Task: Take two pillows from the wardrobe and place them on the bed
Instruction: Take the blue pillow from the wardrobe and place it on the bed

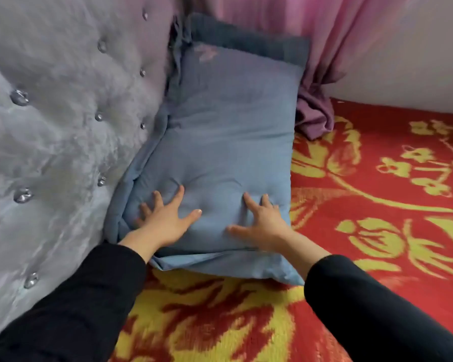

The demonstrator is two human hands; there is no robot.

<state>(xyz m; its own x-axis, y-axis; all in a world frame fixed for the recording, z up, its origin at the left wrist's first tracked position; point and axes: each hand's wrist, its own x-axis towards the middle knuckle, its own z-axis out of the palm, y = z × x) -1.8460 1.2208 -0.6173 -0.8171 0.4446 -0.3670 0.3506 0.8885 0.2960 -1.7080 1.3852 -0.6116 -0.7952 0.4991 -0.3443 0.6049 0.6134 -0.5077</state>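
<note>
pressing down now, your left hand and right hand lie flat with fingers spread on the blue pillow, gripping nothing. that pillow sits on the bed against the grey tufted headboard, and a darker pillow looks to be tucked behind it, by the pink curtain. looks like you're on the settling step; next, i'd say lift both palms clear and check both lie straight.

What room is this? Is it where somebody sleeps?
Most likely a bedroom. A blue pillow lies on a red and yellow blanket against a grey tufted headboard, and a pink curtain hangs behind.
</note>
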